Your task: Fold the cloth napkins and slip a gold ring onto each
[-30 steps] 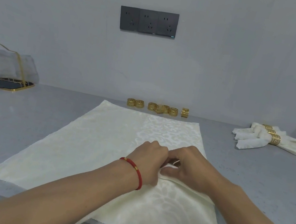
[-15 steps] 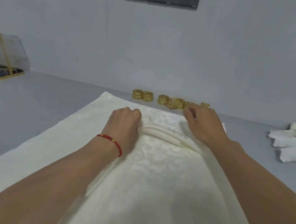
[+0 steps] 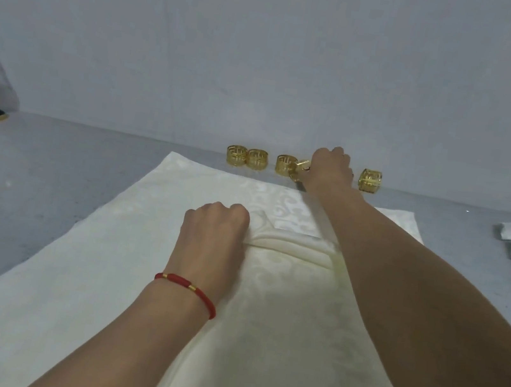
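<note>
Across the grey tabletop (image 3: 31,184) lies the cream napkin (image 3: 273,346), its middle gathered into pleats that the left hand (image 3: 212,236) pinches with curled fingers. A second ago both hands bunched that gather; now the right hand (image 3: 331,168) has reached to the gold rings (image 3: 254,159) by the wall, fingers closing on one (image 3: 300,167). Ringing looks next.
</note>
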Available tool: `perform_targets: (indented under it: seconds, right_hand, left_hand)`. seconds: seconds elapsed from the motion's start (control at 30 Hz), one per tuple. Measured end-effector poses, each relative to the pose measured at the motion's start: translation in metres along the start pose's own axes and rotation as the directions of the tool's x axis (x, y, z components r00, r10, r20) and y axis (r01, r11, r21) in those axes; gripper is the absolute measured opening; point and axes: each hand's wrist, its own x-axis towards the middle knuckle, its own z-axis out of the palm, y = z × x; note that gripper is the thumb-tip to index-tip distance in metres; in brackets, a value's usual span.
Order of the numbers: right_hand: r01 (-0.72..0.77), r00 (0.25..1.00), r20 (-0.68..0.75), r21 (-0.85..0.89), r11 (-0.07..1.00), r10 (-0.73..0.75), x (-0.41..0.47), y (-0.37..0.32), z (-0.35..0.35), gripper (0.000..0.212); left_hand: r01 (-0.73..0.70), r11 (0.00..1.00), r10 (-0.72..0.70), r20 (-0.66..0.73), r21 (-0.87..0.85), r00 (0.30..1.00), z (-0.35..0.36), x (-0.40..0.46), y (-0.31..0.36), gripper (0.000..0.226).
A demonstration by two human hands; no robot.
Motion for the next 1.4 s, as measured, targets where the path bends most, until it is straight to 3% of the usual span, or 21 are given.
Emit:
perform_targets:
  seconds: [0.1, 0.27, 0.37, 0.57, 0.67, 0.8, 0.97, 1.13, 1.4]
  right_hand:
    - [0.015, 0.998, 0.052, 0.205, 0.979, -0.026, -0.018, 0.001, -0.02, 0.024]
    - [0.21, 0.975, -0.166, 0.477, 0.854, -0.147, -0.087, 0.042, -0.076, 0.022]
    - [0.252, 0.964, -0.218, 0.564, 0.786, -0.152, -0.15, 0.09, -0.1, 0.02]
    - [0.121, 0.989, -0.145, 0.81, 0.574, -0.005, -0.238, 0.156, -0.106, 0.005]
    - [0.035, 0.996, -0.069, 0.87, 0.491, 0.052, -0.243, 0.167, -0.104, 0.016]
    - [0.029, 0.999, -0.039, 0.915, 0.402, 0.017, -0.246, 0.159, -0.105, 0.027]
    - [0.009, 1.0, -0.009, 0.926, 0.378, -0.001, -0.245, 0.154, -0.105, 0.039]
    - [0.01, 0.997, 0.024, 0.89, 0.455, -0.07, -0.247, 0.151, -0.102, 0.055]
    - [0.17, 0.977, -0.047, 0.755, 0.633, -0.207, -0.253, 0.141, -0.11, 0.043]
  left_hand:
    - [-0.027, 0.999, 0.025, -0.043, -0.046, 0.999, -0.002, -0.004, -0.002, 0.046]
    - [-0.157, 0.977, 0.128, -0.195, -0.143, 0.972, -0.011, -0.011, -0.007, 0.062]
    - [-0.109, 0.975, 0.071, -0.197, -0.193, 0.978, -0.017, -0.013, -0.008, 0.046]
    - [-0.043, 0.966, -0.017, -0.227, -0.256, 0.974, -0.019, -0.014, -0.006, 0.019]
    - [-0.051, 0.959, -0.022, -0.253, -0.28, 0.967, -0.02, -0.016, -0.005, 0.019]
    - [-0.088, 0.952, 0.002, -0.279, -0.295, 0.96, -0.02, -0.017, -0.002, 0.02]
    - [-0.115, 0.939, 0.021, -0.278, -0.325, 0.96, -0.02, -0.021, 0.0, 0.019]
    - [-0.161, 0.924, 0.062, -0.28, -0.346, 0.958, -0.02, -0.024, 0.004, 0.024]
    - [-0.246, 0.905, 0.15, -0.279, -0.348, 0.948, -0.019, -0.026, 0.012, 0.034]
